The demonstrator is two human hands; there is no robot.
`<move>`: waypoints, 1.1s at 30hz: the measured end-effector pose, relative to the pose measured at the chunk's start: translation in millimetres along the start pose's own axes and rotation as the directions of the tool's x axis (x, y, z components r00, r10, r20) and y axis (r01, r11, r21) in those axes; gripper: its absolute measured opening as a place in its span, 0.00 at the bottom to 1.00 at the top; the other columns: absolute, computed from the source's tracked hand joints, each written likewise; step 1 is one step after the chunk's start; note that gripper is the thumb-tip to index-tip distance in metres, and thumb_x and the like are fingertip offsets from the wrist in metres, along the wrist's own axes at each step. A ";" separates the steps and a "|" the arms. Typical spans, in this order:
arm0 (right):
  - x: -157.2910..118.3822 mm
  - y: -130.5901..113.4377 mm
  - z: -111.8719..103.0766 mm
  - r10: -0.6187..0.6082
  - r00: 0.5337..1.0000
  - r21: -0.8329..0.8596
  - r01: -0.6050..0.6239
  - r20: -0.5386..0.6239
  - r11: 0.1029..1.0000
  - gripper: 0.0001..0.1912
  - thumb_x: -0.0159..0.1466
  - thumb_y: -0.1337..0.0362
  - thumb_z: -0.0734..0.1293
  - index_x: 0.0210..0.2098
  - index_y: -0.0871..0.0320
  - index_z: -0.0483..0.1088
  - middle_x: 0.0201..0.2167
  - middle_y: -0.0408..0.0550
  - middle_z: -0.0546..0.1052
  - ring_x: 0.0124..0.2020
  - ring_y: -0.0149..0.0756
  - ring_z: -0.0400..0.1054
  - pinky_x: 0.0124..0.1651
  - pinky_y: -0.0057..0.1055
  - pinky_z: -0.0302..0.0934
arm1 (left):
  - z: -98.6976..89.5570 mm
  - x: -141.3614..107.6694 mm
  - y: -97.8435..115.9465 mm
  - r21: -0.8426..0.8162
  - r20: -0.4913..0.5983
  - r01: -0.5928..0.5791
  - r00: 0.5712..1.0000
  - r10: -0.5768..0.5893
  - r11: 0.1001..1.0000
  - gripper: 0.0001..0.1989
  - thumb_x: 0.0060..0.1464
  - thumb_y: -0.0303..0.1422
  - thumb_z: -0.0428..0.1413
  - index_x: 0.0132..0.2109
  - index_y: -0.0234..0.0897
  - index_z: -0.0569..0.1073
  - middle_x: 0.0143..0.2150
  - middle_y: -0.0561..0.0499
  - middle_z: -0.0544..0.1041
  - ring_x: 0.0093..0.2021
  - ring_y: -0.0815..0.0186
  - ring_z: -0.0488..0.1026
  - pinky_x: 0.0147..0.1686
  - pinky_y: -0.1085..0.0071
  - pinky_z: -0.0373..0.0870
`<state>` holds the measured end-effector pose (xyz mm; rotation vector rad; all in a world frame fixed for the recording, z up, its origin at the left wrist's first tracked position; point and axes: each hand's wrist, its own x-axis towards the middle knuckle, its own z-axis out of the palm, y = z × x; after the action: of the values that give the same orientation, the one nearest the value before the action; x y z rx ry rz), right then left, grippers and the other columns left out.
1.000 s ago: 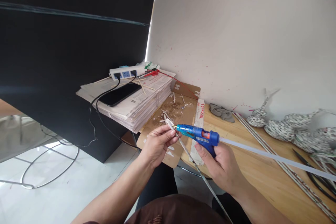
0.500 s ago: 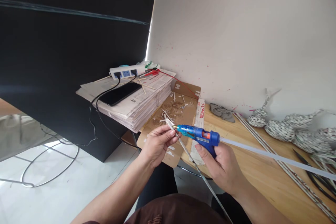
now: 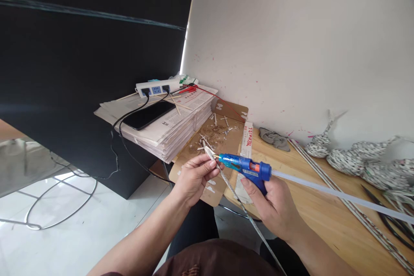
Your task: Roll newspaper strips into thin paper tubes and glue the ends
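Between thumb and fingers, my left hand [image 3: 196,177] pinches the upper end of a thin rolled paper strip [image 3: 241,204], which slants down to the right past my lap. My right hand [image 3: 274,202] is wrapped round the handle of a blue glue gun [image 3: 247,168]. The gun's metal tip points left and is at the strip's pale flattened end, just above my left fingertips. Whether the tip touches the paper cannot be made out. A long translucent glue stick [image 3: 323,190] sticks out of the gun's back.
Left of the scrap-strewn cardboard [image 3: 223,133] stands a newspaper stack [image 3: 174,133] bearing a phone [image 3: 149,115] and power strip [image 3: 157,89]. Woven paper shapes [image 3: 349,157], paper rods [image 3: 326,174], scissors [image 3: 393,226] and a grey cloth [image 3: 274,139] lie on the wooden table [image 3: 310,215].
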<state>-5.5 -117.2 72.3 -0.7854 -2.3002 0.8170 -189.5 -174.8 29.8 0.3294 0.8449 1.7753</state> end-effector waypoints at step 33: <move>4.4 10.3 8.0 0.084 0.995 0.060 -0.081 -0.053 0.995 0.13 0.63 0.55 0.62 0.31 0.58 0.67 0.22 0.44 0.68 0.26 0.34 0.64 0.30 0.29 0.59 | -11.2 -2.8 7.4 -0.011 -0.035 -0.028 0.999 0.027 1.000 0.10 0.41 0.25 0.65 0.35 0.30 0.77 0.32 0.47 0.78 0.35 0.64 0.78 0.34 0.79 0.75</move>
<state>-10.3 -110.4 61.3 -0.8711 -2.1986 0.8830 -200.3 -182.8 27.4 0.3054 0.8583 1.8152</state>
